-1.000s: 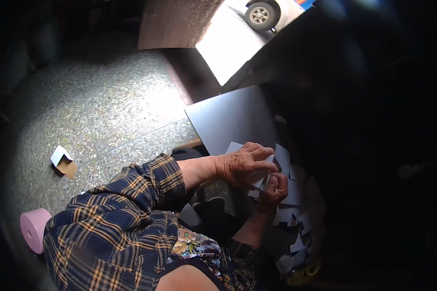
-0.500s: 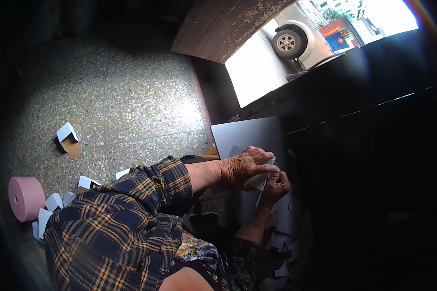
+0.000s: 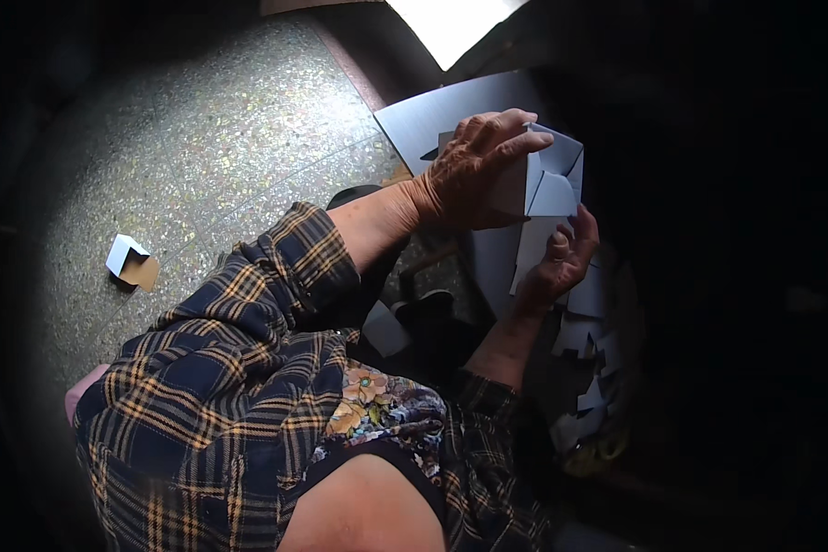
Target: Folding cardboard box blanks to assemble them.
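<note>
Box [image 3: 554, 195] is in our left hand [image 3: 474, 170], up over the desk [image 3: 423, 120]. That hand is clamped on it from the left: palm along the box's left wall, two fingers reaching over the far edge at the top. The thumb is hidden, so we can't tell where it presses.

Box's flapped end faces right and up toward us. One flap with a curved edge lies across the near half of that end; the far half looks partly open, with creased panels behind the flap. Box is tilted, not square to the desk.

Our right hand [image 3: 561, 262] sits just below the box's near right corner, palm up, fingers bent and apart, nothing gripped. One fingertip is right at that corner; we can't tell if it touches.

Under and beside the right hand: pale flat blanks [image 3: 580, 336], overlapping, notched edges, running down the right side into shadow. Anything past them is too dark to read.

Off to our left, well apart from both hands: a small box [image 3: 124, 253] on the speckled floor [image 3: 239, 138], white outside, brown inside, flap out. Nearer us, a pink roll [image 3: 81, 391] is mostly hidden behind our plaid sleeve [image 3: 239, 304].
</note>
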Demonstrator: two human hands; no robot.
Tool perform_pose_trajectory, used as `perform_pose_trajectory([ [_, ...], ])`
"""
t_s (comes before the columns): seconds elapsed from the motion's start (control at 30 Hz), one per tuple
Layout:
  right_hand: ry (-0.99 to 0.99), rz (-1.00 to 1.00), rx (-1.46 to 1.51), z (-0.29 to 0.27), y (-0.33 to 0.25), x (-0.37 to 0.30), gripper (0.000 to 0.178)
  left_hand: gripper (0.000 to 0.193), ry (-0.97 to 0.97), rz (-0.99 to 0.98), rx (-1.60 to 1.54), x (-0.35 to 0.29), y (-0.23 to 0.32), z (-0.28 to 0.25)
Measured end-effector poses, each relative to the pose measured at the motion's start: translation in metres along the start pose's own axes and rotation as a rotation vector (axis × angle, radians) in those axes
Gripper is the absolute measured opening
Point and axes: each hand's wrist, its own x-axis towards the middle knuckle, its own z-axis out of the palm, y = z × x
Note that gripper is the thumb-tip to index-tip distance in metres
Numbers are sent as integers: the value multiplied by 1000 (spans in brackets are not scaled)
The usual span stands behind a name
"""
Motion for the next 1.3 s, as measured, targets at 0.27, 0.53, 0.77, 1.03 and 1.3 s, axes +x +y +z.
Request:
perform_pose_trajectory([
  [0.27,15,-13,11,-10,-16,-4,41,93,-7,124,2,-2,13,6],
  [0.53,82,128,222,-12,-11,-8,61,89,-52,196,54,-4,15,7],
  [0.77,-274,237,223,-24,-17,3,132,83,-252,211,-27,-11,20,18],
  [1.03,-351,298,130,-24,-10,-8,132,82,-335,228,-65,-14,19,22],
  [1.3,-142,311,216,-5,-4,-15,118,90,-352,248,22,-11,23,20],
])
